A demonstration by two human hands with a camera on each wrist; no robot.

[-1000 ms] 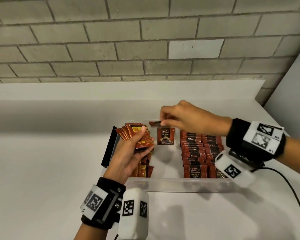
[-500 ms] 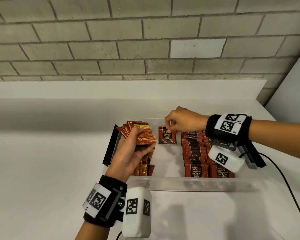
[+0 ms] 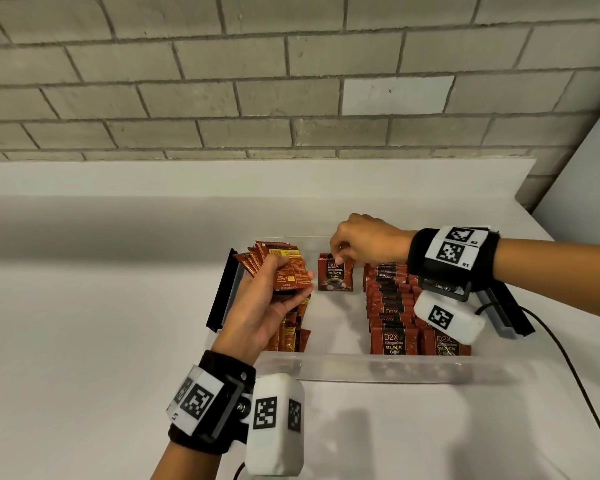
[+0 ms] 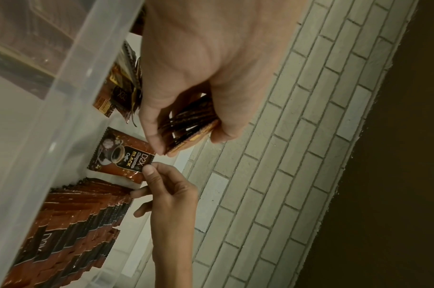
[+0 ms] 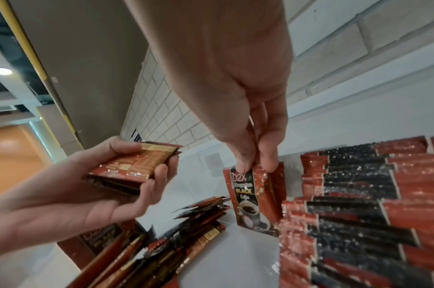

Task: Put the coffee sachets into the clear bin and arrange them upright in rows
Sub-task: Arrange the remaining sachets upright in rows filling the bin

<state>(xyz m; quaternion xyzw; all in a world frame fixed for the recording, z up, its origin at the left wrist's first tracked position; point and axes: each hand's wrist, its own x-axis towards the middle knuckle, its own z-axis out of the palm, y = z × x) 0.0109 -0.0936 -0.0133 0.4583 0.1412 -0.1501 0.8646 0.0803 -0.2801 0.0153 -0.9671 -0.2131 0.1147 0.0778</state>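
Our right hand [image 3: 364, 242] pinched an upright sachet [image 3: 335, 277], starting a new row in the clear bin [image 3: 378, 368]; our left hand [image 3: 267, 306] gripped the spare stack [image 3: 284, 268].

a: on the wrists?
b: black wristbands [image 3: 215, 403], white tags with black square codes, white camera pods [image 3: 276, 424] coded likewise.
a: labels, cables?
b: "r1", "r2" on the right band [image 3: 452, 258]; black cable [image 3: 568, 362] trailing. bare forearms.

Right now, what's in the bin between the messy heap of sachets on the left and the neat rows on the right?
Bare bin floor, mostly. At the far end stands one sachet, pinched at its top by the right hand. The head view shows it.
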